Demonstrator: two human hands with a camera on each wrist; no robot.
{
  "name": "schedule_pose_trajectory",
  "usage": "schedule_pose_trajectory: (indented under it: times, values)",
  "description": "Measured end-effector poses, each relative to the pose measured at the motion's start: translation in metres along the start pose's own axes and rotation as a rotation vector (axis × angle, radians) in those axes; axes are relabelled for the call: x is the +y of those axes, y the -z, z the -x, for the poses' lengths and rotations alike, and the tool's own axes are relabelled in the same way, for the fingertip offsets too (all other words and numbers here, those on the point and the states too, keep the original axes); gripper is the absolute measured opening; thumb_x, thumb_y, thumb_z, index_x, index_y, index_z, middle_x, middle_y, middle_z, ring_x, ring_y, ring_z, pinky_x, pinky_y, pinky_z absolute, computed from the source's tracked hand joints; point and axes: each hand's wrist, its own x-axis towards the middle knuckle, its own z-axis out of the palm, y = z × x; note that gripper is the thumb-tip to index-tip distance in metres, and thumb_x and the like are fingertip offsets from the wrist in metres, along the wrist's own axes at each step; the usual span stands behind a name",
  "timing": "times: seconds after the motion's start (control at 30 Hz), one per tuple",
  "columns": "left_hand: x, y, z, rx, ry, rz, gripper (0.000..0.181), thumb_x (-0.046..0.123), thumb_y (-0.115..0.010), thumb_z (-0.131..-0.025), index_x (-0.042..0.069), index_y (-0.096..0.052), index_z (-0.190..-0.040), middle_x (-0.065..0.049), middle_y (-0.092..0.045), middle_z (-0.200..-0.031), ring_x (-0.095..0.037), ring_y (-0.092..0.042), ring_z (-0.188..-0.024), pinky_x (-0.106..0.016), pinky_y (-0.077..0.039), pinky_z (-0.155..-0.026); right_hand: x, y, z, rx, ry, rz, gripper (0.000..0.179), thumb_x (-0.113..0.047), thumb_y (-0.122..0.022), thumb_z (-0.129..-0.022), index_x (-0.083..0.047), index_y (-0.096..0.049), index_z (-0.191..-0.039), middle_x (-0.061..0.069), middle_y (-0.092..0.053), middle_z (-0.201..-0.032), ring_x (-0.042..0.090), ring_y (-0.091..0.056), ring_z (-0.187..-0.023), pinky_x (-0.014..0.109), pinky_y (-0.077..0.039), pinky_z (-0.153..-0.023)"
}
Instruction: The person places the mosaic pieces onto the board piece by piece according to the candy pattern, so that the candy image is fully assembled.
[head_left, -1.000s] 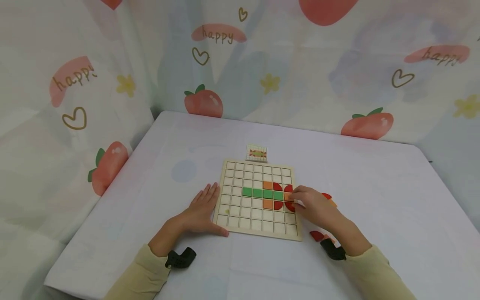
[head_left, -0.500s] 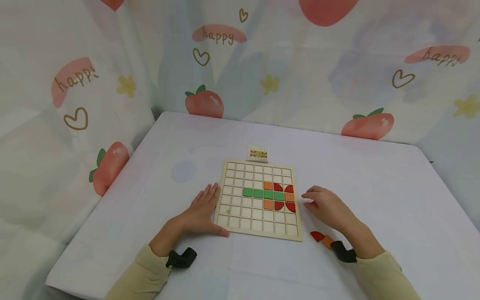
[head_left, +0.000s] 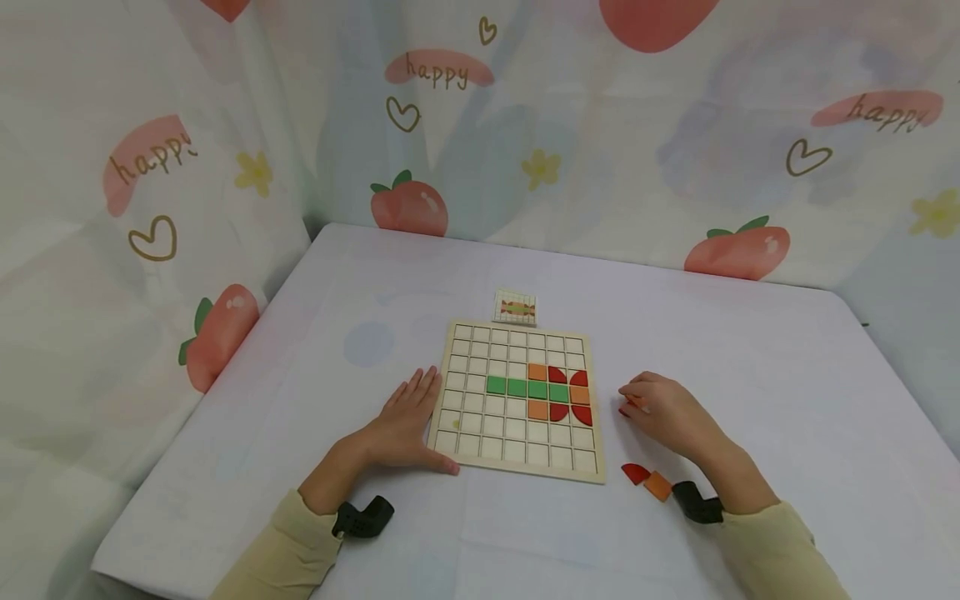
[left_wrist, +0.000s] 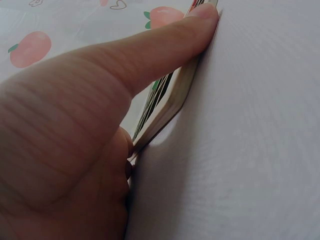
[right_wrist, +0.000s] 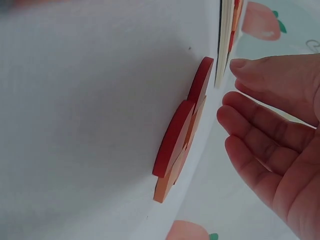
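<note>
A pale wooden grid board (head_left: 517,450) lies on the table, with green square tiles (head_left: 517,387), orange squares (head_left: 537,372) and red quarter-round tiles (head_left: 581,415) in its cells. My left hand (head_left: 401,421) rests at the board's near left corner, fingers straight along the left edge and thumb on the near edge. To the right of the board, my right hand (head_left: 667,417) hovers over loose tiles, an orange bit showing by its fingertips. In the right wrist view its fingers are loosely bent, holding nothing, beside red tiles (right_wrist: 174,137) and an orange tile (right_wrist: 166,182).
A small pattern card (head_left: 515,307) stands behind the board. Nearer the front right lie a loose red quarter-round tile (head_left: 635,473) and an orange square tile (head_left: 658,486), close to the black wrist device (head_left: 697,503). Patterned cloth hangs behind the table.
My right hand has let go of an orange square tile in the board's right column and moved right, over the loose tiles. My left hand has stayed at the board.
</note>
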Motion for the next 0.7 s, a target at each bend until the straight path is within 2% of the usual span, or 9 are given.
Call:
schedule_pose_trajectory:
  times: [0.3,0.43,0.7]
  values:
    - [0.000,0.000,0.000,-0.006,0.007,0.005,0.127,0.070,-0.066,-0.064,0.001,0.003,-0.146,-0.012,0.008,-0.152,-0.022,0.013,-0.136,-0.041,0.001,-0.108,0.009,0.002,-0.001,-0.005,-0.049,-0.024,0.019,-0.002,-0.070,-0.079,0.005,-0.068,-0.096,0.009,-0.061,-0.087,0.022,-0.054,-0.074,0.037,-0.051,-0.066]
    - [-0.001,-0.001,-0.001,-0.009,0.011,-0.003,0.128,0.071,-0.065,-0.064,0.002,0.005,-0.146,-0.011,0.009,-0.152,-0.021,0.014,-0.136,-0.040,0.001,-0.108,0.012,0.002,-0.002,-0.036,-0.089,-0.032,0.015,-0.002,-0.069,-0.080,0.004,-0.069,-0.094,0.008,-0.060,-0.083,0.021,-0.052,-0.071,0.034,-0.050,-0.063]
    - [-0.002,-0.001,-0.001,-0.002,-0.007,0.003,0.127,0.069,-0.066,-0.064,0.000,0.002,-0.146,-0.013,0.007,-0.152,-0.024,0.013,-0.137,-0.042,0.001,-0.108,0.015,0.002,-0.005,-0.068,-0.135,-0.033,0.014,-0.002,-0.067,-0.081,0.005,-0.068,-0.093,0.009,-0.060,-0.082,0.022,-0.051,-0.071,0.037,-0.050,-0.064]
